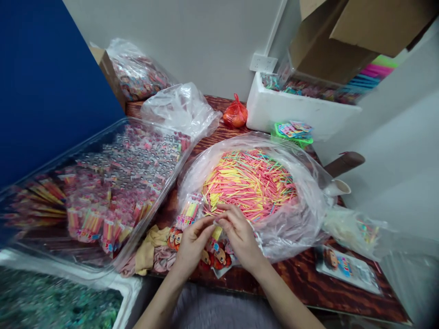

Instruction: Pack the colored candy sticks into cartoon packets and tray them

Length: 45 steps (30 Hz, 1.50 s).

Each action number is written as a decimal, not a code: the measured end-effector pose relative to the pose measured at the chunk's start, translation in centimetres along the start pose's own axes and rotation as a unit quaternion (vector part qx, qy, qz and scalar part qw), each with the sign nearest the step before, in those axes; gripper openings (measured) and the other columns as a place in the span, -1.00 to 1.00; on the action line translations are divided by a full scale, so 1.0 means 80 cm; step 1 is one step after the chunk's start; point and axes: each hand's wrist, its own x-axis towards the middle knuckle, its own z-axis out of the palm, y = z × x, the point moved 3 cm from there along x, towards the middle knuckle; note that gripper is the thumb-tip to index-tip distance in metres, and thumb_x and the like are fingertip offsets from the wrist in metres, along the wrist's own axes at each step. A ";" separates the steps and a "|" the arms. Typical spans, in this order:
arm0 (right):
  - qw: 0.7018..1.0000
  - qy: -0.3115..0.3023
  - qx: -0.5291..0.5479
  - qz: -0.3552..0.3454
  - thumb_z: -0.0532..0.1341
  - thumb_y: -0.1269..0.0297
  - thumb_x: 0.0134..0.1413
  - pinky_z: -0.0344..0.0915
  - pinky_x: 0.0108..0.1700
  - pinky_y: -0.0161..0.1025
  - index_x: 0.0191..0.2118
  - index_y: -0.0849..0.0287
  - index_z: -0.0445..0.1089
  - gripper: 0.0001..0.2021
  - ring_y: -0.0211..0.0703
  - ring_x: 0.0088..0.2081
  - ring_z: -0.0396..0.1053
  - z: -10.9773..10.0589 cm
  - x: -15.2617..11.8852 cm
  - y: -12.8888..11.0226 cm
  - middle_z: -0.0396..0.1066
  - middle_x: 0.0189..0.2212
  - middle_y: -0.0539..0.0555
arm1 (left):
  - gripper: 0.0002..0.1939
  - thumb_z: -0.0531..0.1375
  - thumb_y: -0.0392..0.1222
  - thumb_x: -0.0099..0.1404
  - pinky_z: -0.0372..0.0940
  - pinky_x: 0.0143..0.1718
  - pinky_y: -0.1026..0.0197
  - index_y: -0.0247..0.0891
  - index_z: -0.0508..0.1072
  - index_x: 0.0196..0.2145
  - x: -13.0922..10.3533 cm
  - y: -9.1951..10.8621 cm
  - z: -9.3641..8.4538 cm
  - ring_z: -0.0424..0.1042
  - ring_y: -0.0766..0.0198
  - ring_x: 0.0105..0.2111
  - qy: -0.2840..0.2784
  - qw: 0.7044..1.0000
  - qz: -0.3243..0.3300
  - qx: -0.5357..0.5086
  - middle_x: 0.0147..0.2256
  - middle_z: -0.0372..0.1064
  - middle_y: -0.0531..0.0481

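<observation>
My left hand (196, 241) and my right hand (240, 234) meet at the front of the table, fingers pinched together at the top of a small clear packet (216, 234). Yellow sticks show inside this packet, and part of it is hidden by my fingers. Under my hands lie several printed packets (219, 258) with a cartoon red-haired figure. Just beyond, a large open plastic bag (308, 201) holds a heap of thin pink, yellow and green sticks (250, 183). Beside my left hand, a filled packet (189, 211) leans against that bag.
A clear tray (161, 194) of filled packets stands at left, with crumpled cloths (151, 249) by its corner. Behind are a knotted red bag (235, 113), a white foam box (295, 107) and a green basket (302, 140). A flat printed pouch (346, 268) lies at right.
</observation>
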 end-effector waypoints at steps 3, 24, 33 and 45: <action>0.995 -0.060 0.083 0.015 0.06 0.17 0.30 0.23 0.04 -0.16 -0.25 0.09 0.47 -0.75 -0.10 -0.03 0.36 -0.001 0.014 0.008 0.44 -0.13 0.07 | -0.70 0.23 -0.07 0.22 0.37 -0.25 0.26 -0.26 0.49 -0.12 -0.003 -0.001 -0.010 0.47 0.24 -0.29 -0.014 0.999 -0.028 -0.006 -0.28 0.51 0.00; 0.823 -0.070 -0.544 -0.148 -0.01 0.50 0.21 0.05 0.01 -0.01 -0.18 0.29 0.45 -0.73 0.12 -0.01 0.17 -0.058 0.209 0.102 0.38 -0.10 0.35 | -0.60 0.05 -0.14 0.36 0.21 0.08 -0.04 -0.32 0.28 0.11 0.034 -0.020 -0.067 0.29 0.01 0.03 0.213 0.857 0.135 0.449 0.01 0.33 -0.22; 0.920 0.043 -0.374 -0.105 -0.03 0.42 0.26 0.18 -0.12 -0.17 -0.27 0.18 0.41 -0.74 -0.06 -0.22 0.36 -0.096 0.207 0.090 0.48 -0.31 0.14 | -0.57 0.06 -0.11 0.36 0.15 0.15 -0.12 -0.24 0.24 0.16 0.022 -0.011 -0.061 0.20 -0.02 0.15 0.200 0.850 0.139 0.466 0.17 0.19 -0.23; 0.993 -0.025 0.103 0.054 0.15 0.16 0.23 0.26 -0.19 -0.21 -0.32 0.10 0.43 -0.81 -0.14 -0.32 0.37 -0.055 0.031 0.059 0.42 -0.43 -0.01 | -0.41 0.06 -0.19 0.38 0.06 0.24 -0.10 -0.13 -0.03 0.31 -0.004 0.051 0.018 0.03 0.05 0.29 0.111 0.871 0.262 0.400 0.28 0.05 -0.21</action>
